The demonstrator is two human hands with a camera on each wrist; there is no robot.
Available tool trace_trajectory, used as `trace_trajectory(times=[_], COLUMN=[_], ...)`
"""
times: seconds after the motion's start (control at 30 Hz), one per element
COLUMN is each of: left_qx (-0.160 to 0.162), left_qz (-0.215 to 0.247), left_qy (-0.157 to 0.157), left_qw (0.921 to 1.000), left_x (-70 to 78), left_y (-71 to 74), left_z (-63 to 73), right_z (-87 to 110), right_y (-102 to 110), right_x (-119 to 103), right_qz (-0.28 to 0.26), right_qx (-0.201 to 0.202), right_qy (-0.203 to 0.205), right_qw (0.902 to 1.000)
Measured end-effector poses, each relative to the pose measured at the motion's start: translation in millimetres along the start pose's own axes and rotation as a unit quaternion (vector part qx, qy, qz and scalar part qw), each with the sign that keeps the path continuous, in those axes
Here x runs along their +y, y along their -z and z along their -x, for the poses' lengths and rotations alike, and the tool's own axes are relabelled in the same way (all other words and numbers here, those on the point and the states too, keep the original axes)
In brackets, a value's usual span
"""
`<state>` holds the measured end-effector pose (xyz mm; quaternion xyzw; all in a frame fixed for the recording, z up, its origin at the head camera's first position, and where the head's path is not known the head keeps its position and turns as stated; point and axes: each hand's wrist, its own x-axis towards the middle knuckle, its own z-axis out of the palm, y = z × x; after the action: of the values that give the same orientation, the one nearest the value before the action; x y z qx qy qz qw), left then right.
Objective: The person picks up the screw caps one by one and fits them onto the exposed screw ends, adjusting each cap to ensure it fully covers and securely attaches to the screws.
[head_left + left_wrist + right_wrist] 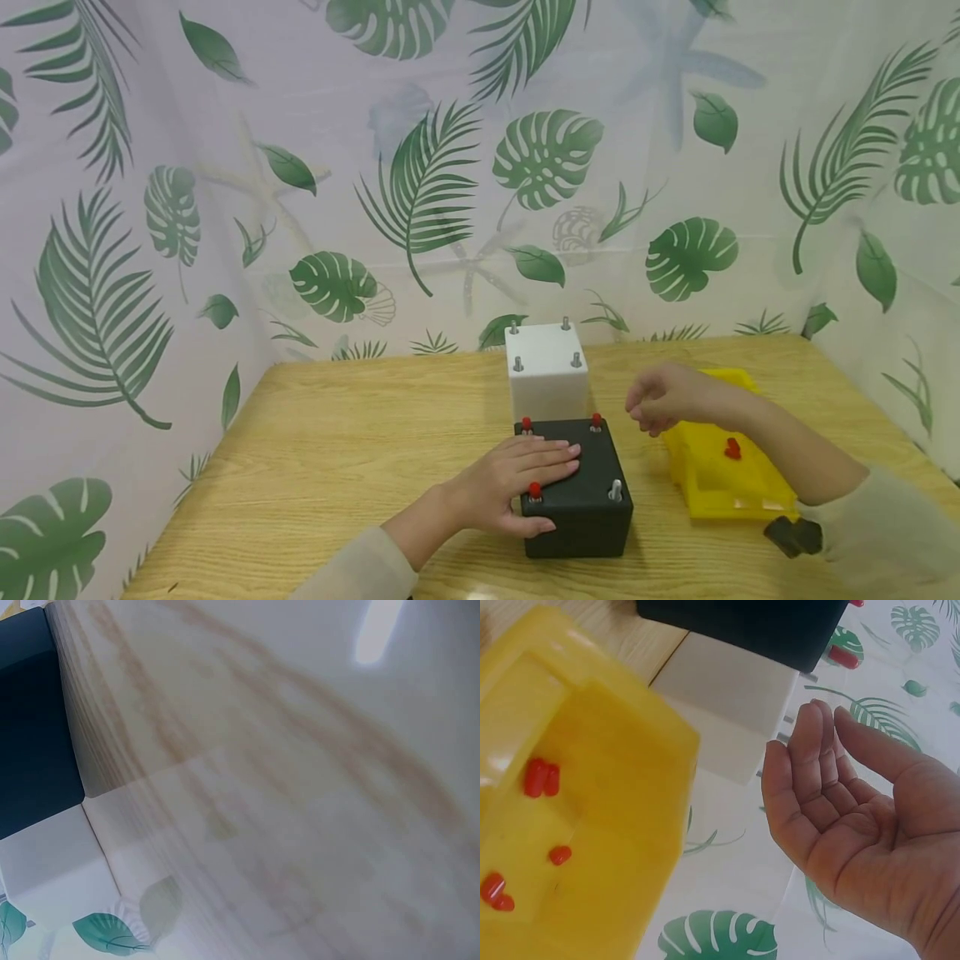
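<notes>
Black block (pixel 596 467) under left hand (pixel 504 483), fingers laid straight across its top; right hand (pixel 671 396), fingers loosely curved, hangs right of the block, near yellow bin (pixel 708 507).

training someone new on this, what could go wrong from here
The bare bolt on the black box might get overlooked beside three red-capped ones. Loose red caps in the yellow bin could roll when reached for. The right forearm, overlapping the bin in the head view, might bump it.
</notes>
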<state>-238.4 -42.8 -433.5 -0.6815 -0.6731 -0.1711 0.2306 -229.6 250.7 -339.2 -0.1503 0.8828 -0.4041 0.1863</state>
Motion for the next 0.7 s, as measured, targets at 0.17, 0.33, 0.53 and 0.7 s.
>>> trace_trajectory(times=[0.17,0.33,0.53,0.7], left_qx=[0.005,0.008,0.008,0.005], left_qz=[-0.002,-0.005,-0.007,-0.006], left_qy=[-0.004,-0.008,-0.012,-0.011], left_qw=[1.0000,0.9999,0.9999,0.9999], left_x=[-0.2,-1.4,-2.8,-2.4], left_y=[0.6,0.1,0.0,0.0], left_z=[-0.3,-0.5,-1.4,-1.0], right_z=[5.3,11.6,14.9,16.3], right_y=[5,11,15,18], right_x=[5,7,15,20], right_qz=[-0.003,-0.005,-0.007,0.003], right_qx=[0.005,0.004,0.009,0.017], right_qy=[-0.007,-0.019,-0.028,-0.037], right_qw=[1.0000,0.9998,0.9996,0.9992])
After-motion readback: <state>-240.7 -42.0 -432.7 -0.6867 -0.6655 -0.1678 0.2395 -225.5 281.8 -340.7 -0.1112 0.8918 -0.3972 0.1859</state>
